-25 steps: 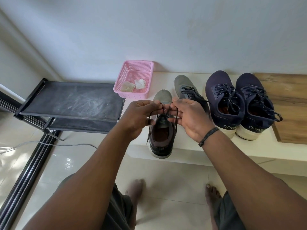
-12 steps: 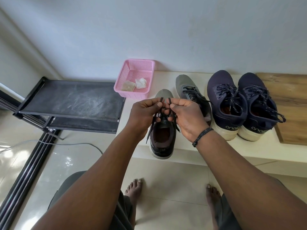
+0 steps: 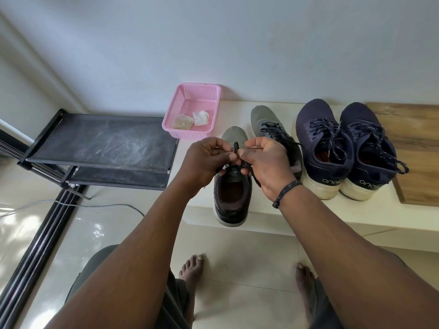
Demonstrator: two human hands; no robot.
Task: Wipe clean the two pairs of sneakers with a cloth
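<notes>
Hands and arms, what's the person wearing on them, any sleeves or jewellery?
Both forearms are bare, no sleeves in view. The right hand has a thin dark braided band round its wrist. The left hand shows no band, watch or ring.

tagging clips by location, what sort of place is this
Probably a home entryway or shoe corner: a black metal shoe rack, a low white ledge holding sneakers, and a glossy cream tiled floor.

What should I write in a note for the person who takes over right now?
Left hand and right hand both pinch the laces of the nearer grey sneaker on the white ledge.
Second grey sneaker and the navy pair stand beside it.
Two cloths lie in the pink basket, unheld.
Whether any wiping is done cannot be told; after the laces, check the shoes.
</notes>
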